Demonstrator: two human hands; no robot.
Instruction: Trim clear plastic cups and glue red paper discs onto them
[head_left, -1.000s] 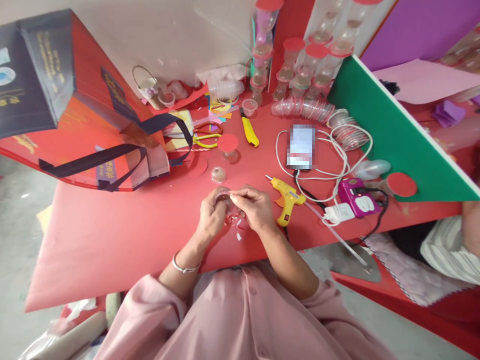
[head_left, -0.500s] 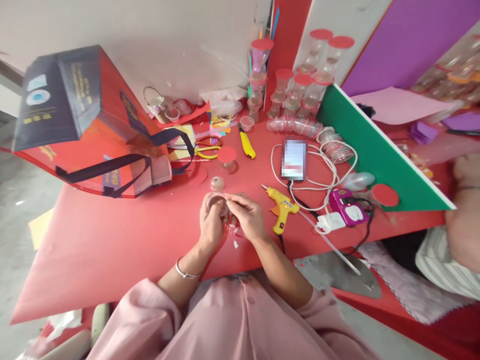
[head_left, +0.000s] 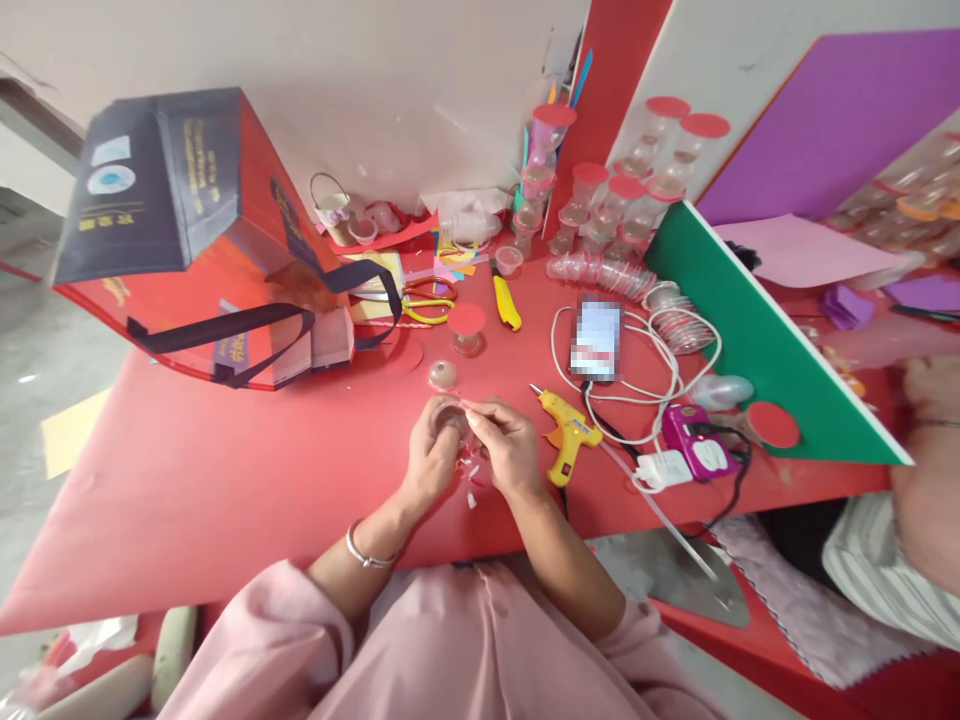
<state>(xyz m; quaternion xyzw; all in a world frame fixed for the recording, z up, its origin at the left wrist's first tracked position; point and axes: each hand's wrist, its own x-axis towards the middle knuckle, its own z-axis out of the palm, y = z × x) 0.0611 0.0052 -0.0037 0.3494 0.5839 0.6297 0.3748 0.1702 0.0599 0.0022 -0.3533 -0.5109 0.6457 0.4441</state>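
My left hand [head_left: 426, 458] is curled round a small clear plastic cup [head_left: 447, 412] with a reddish rim, held just above the red table [head_left: 225, 480]. My right hand [head_left: 504, 440] pinches at the cup's rim with thumb and fingertips; what sits between them is too small to make out. Small white and red paper scraps [head_left: 471, 478] lie on the table under both hands. Another small clear cup [head_left: 442, 375] stands just beyond my hands, and a cup with a red round lid [head_left: 466, 325] stands farther back.
A yellow glue gun [head_left: 568, 433] lies right of my hands, beside white cables, a phone [head_left: 597, 338] and a purple power strip [head_left: 696, 452]. A red gift bag [head_left: 187, 240] lies at the left. Stacked lidded cups [head_left: 600, 200], scissors [head_left: 424, 295] and a green board [head_left: 757, 320] stand behind. Another person's arm [head_left: 922, 470] is at the right.
The head view has shifted and tilted. My hands stay together on the cup, the right fingers still working at its rim. The person at the right has moved their arm.
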